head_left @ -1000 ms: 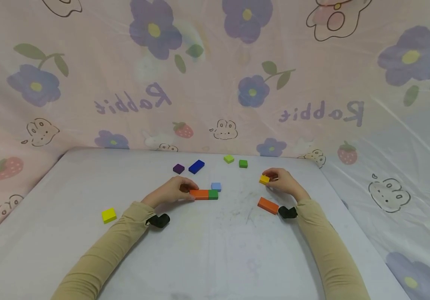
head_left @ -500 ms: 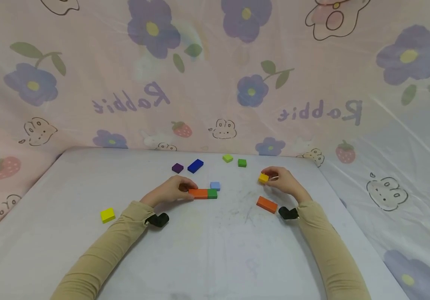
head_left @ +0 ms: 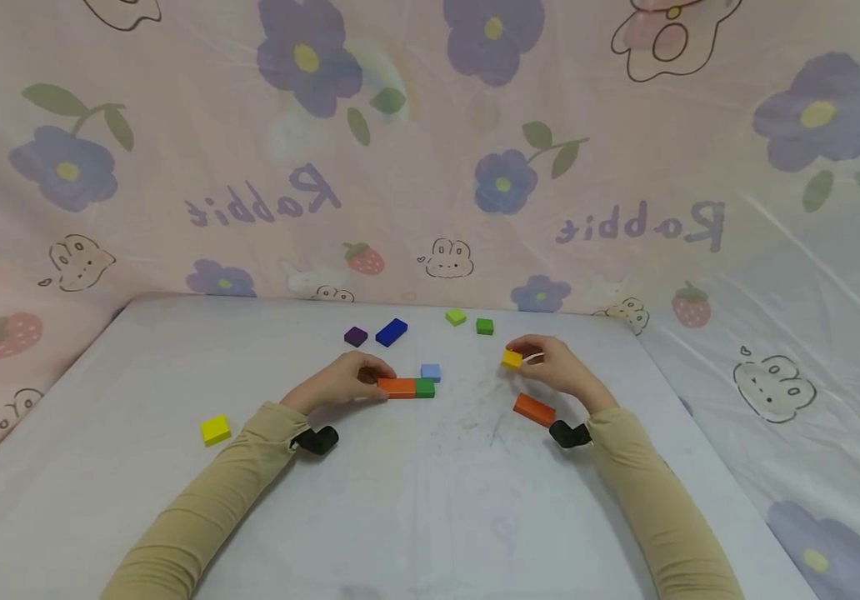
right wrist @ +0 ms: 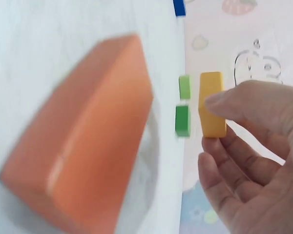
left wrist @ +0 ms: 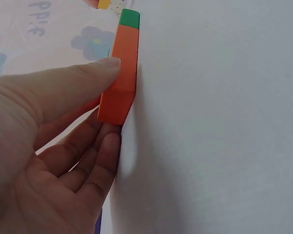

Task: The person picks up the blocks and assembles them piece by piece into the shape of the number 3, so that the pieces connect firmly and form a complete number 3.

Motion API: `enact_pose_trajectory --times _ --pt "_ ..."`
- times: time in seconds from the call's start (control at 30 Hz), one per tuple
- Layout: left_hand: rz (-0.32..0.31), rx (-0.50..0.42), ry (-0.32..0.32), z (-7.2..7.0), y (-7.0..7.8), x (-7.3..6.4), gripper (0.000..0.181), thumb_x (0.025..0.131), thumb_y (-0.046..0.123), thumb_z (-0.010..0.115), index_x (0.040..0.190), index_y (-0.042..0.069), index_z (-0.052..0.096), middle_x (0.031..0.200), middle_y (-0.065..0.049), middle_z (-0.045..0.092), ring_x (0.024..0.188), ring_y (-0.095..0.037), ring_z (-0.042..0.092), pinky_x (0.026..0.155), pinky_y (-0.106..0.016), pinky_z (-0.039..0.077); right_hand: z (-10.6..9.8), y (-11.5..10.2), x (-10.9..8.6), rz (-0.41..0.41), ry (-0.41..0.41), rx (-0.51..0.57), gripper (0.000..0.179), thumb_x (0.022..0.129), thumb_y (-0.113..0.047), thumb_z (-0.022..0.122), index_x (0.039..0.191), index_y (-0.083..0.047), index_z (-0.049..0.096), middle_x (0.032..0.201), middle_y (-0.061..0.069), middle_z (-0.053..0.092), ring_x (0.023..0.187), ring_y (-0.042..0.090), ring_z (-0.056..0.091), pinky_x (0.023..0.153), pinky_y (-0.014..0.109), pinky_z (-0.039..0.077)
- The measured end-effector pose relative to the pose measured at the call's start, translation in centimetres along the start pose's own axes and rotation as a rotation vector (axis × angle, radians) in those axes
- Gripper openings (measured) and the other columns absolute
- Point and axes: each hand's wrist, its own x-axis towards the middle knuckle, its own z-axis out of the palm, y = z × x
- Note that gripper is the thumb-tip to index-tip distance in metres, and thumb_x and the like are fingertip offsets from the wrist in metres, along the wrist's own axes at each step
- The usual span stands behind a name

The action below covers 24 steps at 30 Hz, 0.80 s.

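Note:
My left hand (head_left: 342, 382) pinches a long orange block (head_left: 397, 388) between thumb and fingers, near the table's middle. Against its right end sits a dark green block (head_left: 425, 388), lined up with it in the left wrist view too. A light blue block (head_left: 431, 372) lies just behind the green one. To the right, my right hand (head_left: 556, 367) holds a small yellow-orange block (head_left: 512, 359), thumb on one face and fingertips under it in the right wrist view. A second orange block (head_left: 534, 409) lies slanted on the table in front of that hand.
At the back are a purple block (head_left: 356, 337), a dark blue block (head_left: 392, 332), a lime block (head_left: 456, 317) and a green block (head_left: 485, 327). A bright yellow block (head_left: 216, 430) lies left of the left sleeve. A patterned curtain (head_left: 400, 183) rises behind the white table (head_left: 415, 517).
My right hand has moved a little to the left, carrying the yellow-orange block. My left hand and the orange block under it have stayed in place.

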Motion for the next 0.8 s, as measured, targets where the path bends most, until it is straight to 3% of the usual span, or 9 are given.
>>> enact_pose_trajectory --times 0.4,0.8 --pt "0.005 0.007 0.001 0.0 -0.1 0.2 0.032 0.082 0.013 0.077 0.113 0.008 0.068 0.111 -0.002 0.065 0.096 -0.017 0.058 0.089 -0.033 0.047 1.3 -2.7 0.1 -0.119 -0.046 -0.003 0.037 0.085 0.001 0.067 0.122 0.002 0.060 0.119 0.016 0.061 0.104 0.030 0.057 0.089 0.047 0.048" --pt "0.002 0.011 0.013 0.0 0.0 0.1 0.031 0.082 0.012 0.076 0.111 0.008 0.069 0.109 -0.002 0.066 0.095 -0.016 0.058 0.089 -0.034 0.047 2.5 -4.2 0.5 -0.143 -0.074 0.030 0.037 0.084 0.000 0.070 0.120 0.000 0.061 0.117 0.012 0.063 0.103 0.027 0.058 0.091 0.045 0.047"
